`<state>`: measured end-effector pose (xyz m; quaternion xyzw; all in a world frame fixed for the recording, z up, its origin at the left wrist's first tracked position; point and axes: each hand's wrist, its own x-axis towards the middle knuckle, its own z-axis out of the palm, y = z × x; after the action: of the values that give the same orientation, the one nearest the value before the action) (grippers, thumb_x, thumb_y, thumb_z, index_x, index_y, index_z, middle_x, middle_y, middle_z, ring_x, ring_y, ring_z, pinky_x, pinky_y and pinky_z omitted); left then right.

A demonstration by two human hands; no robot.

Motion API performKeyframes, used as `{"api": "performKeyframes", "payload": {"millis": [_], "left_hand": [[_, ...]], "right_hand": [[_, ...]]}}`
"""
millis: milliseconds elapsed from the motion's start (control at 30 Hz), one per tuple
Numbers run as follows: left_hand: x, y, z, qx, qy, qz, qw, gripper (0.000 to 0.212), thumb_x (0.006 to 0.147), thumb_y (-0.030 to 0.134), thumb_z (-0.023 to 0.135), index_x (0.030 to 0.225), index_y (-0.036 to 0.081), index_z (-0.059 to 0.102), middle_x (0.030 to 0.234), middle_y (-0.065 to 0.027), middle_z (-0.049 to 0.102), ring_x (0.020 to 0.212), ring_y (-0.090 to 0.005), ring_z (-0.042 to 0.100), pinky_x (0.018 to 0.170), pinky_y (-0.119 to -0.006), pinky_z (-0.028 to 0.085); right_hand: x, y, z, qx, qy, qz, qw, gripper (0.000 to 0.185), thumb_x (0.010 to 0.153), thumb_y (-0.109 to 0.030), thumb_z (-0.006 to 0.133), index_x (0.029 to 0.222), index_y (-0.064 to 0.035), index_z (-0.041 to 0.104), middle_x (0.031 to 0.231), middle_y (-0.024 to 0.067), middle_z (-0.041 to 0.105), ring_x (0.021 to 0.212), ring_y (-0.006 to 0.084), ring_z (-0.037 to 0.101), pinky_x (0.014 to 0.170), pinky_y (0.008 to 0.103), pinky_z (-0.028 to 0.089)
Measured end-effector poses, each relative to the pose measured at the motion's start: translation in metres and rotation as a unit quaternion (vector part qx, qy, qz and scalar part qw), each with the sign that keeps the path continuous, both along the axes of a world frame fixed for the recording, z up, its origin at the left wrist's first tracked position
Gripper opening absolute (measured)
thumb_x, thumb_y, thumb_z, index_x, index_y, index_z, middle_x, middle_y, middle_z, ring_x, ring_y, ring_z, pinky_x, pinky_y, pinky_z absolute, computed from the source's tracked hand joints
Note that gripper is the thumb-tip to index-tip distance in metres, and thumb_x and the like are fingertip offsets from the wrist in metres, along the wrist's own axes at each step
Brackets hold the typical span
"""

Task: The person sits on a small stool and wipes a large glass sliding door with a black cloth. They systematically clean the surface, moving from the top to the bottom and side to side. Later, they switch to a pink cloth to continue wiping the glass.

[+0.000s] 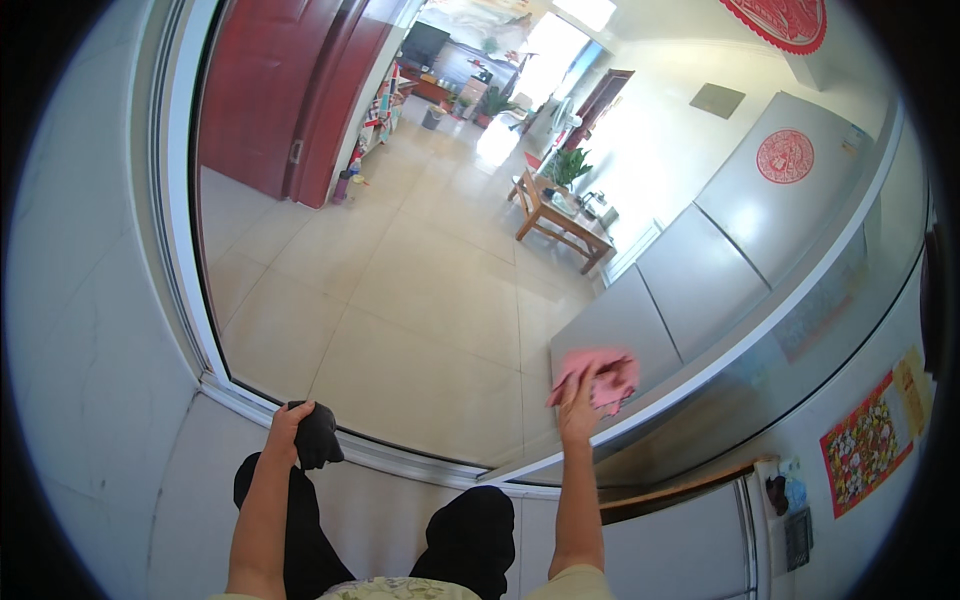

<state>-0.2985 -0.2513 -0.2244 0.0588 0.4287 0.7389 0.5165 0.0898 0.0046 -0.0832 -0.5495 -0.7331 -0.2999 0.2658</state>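
Note:
My right hand is spread over a folded pink cloth, held out in front at arm's length. The cloth is slightly blurred and overlaps the glass sliding door near its right frame; whether it touches the glass I cannot tell. Low on the left, my left hand grips a bunched dark grey cloth above my knee. A pale metal door frame runs down the left side, and its bottom track curves past my knees.
Beyond the door are a tiled floor, a grey refrigerator, a wooden table and a red door. A white cabinet with a brown edge stands close on my right. A pale wall borders the left.

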Motion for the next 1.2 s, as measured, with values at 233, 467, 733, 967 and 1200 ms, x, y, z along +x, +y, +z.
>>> {"api": "performKeyframes", "payload": {"millis": [233,467,733,967,1200], "left_hand": [[0.002,0.001,0.004,-0.009,-0.005,0.011,1.0,0.018,0.081,0.015,0.064,0.086,-0.002,0.06,0.074,-0.0098,0.063,0.062,-0.0199,0.062,0.057,-0.031,0.052],[-0.007,-0.001,0.004,0.018,-0.044,0.025,0.999,0.018,0.08,0.013,0.066,0.086,-0.002,0.06,0.075,-0.0114,0.063,0.062,-0.0217,0.063,0.056,-0.032,0.053],[-0.019,-0.003,-0.004,0.025,-0.07,0.041,0.996,0.018,0.08,0.013,0.066,0.088,-0.003,0.061,0.076,-0.0105,0.063,0.063,-0.0204,0.063,0.055,-0.031,0.053],[-0.03,-0.01,-0.003,0.035,-0.087,0.059,0.994,0.018,0.081,0.013,0.066,0.087,-0.003,0.061,0.077,-0.0098,0.064,0.063,-0.0199,0.064,0.056,-0.031,0.053],[-0.028,-0.007,0.008,0.04,-0.13,0.104,0.985,0.015,0.081,0.012,0.067,0.086,-0.001,0.061,0.076,-0.009,0.064,0.063,-0.0187,0.063,0.056,-0.03,0.052]], "right_hand": [[-0.117,-0.003,0.208,0.185,0.204,0.282,0.919,0.056,0.098,-0.031,0.038,0.145,-0.0061,0.022,0.15,0.0286,0.0,0.136,0.0425,0.021,0.107,0.0363,0.026],[-0.24,-0.044,0.329,0.206,0.151,0.314,0.915,0.055,0.096,-0.041,0.03,0.147,-0.0226,0.02,0.13,0.0203,0.05,0.119,0.0399,0.048,0.098,0.0488,0.034],[-0.363,-0.047,0.431,0.357,0.078,0.315,0.876,0.059,0.092,-0.054,0.029,0.145,-0.0289,0.025,0.143,0.0085,0.04,0.133,0.0366,0.032,0.104,0.0649,0.009],[-0.492,-0.102,0.468,0.316,-0.035,0.375,0.871,0.09,0.081,-0.065,0.042,0.142,-0.0021,0.021,0.137,0.0209,0.043,0.121,0.0413,0.044,0.105,0.0532,0.025],[-0.572,-0.151,0.352,0.109,0.107,0.571,0.807,0.068,0.086,-0.053,0.045,0.133,-0.0051,0.037,0.132,0.0244,0.045,0.12,0.0417,0.044,0.101,0.0504,0.03]]}}
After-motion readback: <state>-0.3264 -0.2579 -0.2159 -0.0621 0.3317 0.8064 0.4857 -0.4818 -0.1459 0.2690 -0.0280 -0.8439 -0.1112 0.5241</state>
